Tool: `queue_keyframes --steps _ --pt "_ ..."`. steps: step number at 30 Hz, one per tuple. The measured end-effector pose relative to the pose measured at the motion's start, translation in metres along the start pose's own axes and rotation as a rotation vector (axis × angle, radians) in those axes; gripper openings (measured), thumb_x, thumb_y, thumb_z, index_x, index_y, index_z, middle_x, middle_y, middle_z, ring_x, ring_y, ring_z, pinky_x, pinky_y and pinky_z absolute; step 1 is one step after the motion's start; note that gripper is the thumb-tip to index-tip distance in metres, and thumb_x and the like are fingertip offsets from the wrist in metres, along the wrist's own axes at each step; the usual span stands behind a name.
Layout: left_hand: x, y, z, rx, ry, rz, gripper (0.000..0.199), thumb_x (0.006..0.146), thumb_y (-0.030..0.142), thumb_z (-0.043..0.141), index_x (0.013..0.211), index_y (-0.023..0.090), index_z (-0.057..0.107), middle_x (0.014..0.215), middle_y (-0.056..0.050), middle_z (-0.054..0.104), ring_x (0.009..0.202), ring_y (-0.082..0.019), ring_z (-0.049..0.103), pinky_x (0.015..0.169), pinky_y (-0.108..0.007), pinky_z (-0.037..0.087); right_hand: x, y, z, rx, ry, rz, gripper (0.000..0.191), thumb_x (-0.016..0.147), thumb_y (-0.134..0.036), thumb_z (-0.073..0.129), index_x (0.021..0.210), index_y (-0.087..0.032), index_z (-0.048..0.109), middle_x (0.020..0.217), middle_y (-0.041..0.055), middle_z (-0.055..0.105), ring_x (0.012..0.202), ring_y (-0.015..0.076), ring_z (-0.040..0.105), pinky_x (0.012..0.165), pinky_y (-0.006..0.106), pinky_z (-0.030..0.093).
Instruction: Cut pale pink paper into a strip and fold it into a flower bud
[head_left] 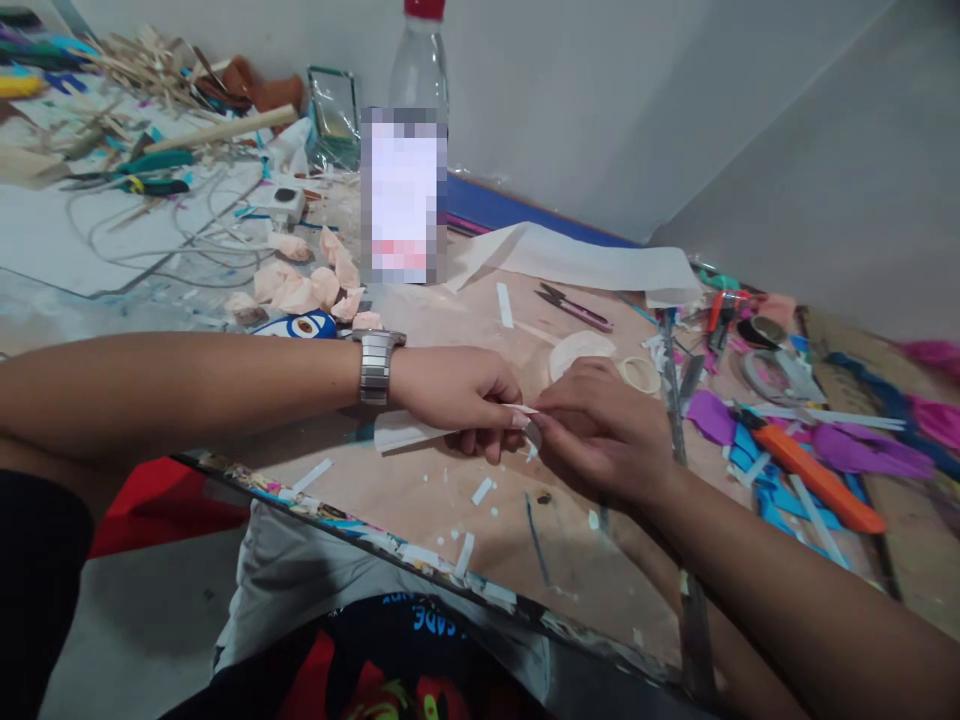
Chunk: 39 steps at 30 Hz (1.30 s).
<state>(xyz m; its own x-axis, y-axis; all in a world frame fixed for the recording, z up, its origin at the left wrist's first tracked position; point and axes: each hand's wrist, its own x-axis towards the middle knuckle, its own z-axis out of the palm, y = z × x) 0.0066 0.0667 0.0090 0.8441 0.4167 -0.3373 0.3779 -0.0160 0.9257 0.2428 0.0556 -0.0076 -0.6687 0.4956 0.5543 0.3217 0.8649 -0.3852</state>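
My left hand (457,390), with a metal watch (375,366) on its wrist, is closed in a pinch on a thin white paper strip (523,408). From the right, my right hand (604,425) pinches the other end of that strip between thumb and finger. Under the left hand, a wider white paper piece (409,432) sticks out to the left over the table. Just behind the right hand lie a round white paper piece (577,350) and a tape ring (640,375). Small thread snips (574,306) rest farther back.
A bottle (420,65) and a phone with a blurred screen (403,195) stand at the back. Behind the hands lies a long paper strip (585,262). Crumpled peach pieces (300,285) and green-handled pliers (154,172) are at left, an orange cutter (817,470) at right.
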Motion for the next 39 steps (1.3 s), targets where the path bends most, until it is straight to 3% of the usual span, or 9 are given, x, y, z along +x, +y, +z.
queue_keyframes --steps 7,11,14,19,24,27,33,39 --pt "-0.002 0.002 0.003 -0.036 0.010 -0.024 0.034 0.106 0.041 0.048 0.105 0.012 0.066 0.096 -0.012 0.080 0.067 -0.010 0.070 0.063 -0.021 0.053 0.000 0.001 -0.001 -0.013 0.018 0.001 0.007 0.092 -0.022 0.070 0.098 -0.025 0.068 0.082 -0.0024 0.074 0.072 0.0139 0.067 0.083 0.039 0.048" --pt "-0.004 0.006 0.001 0.334 0.185 0.100 0.040 0.093 0.052 0.067 0.090 0.013 0.073 0.075 -0.005 0.075 0.058 -0.008 0.058 0.056 -0.021 0.037 0.000 0.001 0.000 -0.024 0.005 0.002 0.006 0.092 -0.024 0.071 0.097 -0.025 0.068 0.083 -0.0023 0.075 0.070 0.0141 0.067 0.084 0.040 0.047" --pt "-0.003 0.005 0.002 0.567 0.295 0.191 0.044 0.090 0.056 0.068 0.085 0.013 0.076 0.067 -0.002 0.069 0.054 -0.007 0.047 0.055 -0.024 0.028 0.001 0.000 0.000 -0.005 -0.028 -0.022 0.007 0.092 -0.022 0.072 0.098 -0.024 0.069 0.084 -0.0031 0.076 0.071 0.0124 0.067 0.085 0.038 0.046" --pt "-0.002 0.001 0.008 0.768 0.392 0.225 0.026 0.090 0.038 0.063 0.091 0.016 0.078 0.076 -0.005 0.073 0.061 -0.011 0.054 0.058 -0.026 0.028 0.002 -0.001 0.000 -0.011 -0.034 -0.007 0.007 0.092 -0.022 0.075 0.094 -0.022 0.069 0.081 -0.0034 0.074 0.069 0.0102 0.064 0.085 0.036 0.045" --pt "-0.001 -0.002 0.009 0.846 0.426 0.295 0.028 0.093 0.033 0.054 0.087 0.016 0.076 0.073 -0.005 0.072 0.061 -0.013 0.057 0.058 -0.028 0.030 0.001 -0.001 0.001 -0.022 -0.041 0.008 0.007 0.092 -0.021 0.074 0.090 -0.021 0.068 0.077 -0.0034 0.071 0.067 0.0101 0.062 0.086 0.036 0.044" --pt "-0.002 0.002 0.008 0.708 0.384 0.253 0.027 0.093 0.028 0.052 0.084 0.015 0.075 0.074 -0.005 0.075 0.061 -0.011 0.060 0.058 -0.025 0.035 0.000 -0.002 0.001 -0.030 -0.038 0.004 0.007 0.093 -0.020 0.074 0.092 -0.021 0.067 0.078 -0.0040 0.072 0.068 0.0099 0.063 0.086 0.036 0.044" --pt "-0.002 0.009 0.006 -0.038 0.058 -0.034 0.023 0.099 0.018 0.041 0.088 0.014 0.061 0.079 -0.006 0.077 0.060 -0.010 0.069 0.058 -0.021 0.053 0.000 -0.001 -0.001 -0.075 -0.038 -0.048 0.012 0.091 -0.018 0.075 0.098 -0.023 0.067 0.086 -0.0030 0.075 0.076 0.0127 0.068 0.088 0.038 0.046" --pt "0.000 0.006 0.002 -0.242 -0.021 -0.068 0.025 0.104 0.020 0.040 0.088 0.015 0.058 0.074 -0.004 0.076 0.057 -0.007 0.066 0.061 -0.019 0.055 0.002 -0.003 -0.002 -0.097 -0.042 -0.084 0.009 0.092 -0.018 0.074 0.097 -0.022 0.067 0.086 -0.0027 0.076 0.077 0.0129 0.070 0.091 0.039 0.046"
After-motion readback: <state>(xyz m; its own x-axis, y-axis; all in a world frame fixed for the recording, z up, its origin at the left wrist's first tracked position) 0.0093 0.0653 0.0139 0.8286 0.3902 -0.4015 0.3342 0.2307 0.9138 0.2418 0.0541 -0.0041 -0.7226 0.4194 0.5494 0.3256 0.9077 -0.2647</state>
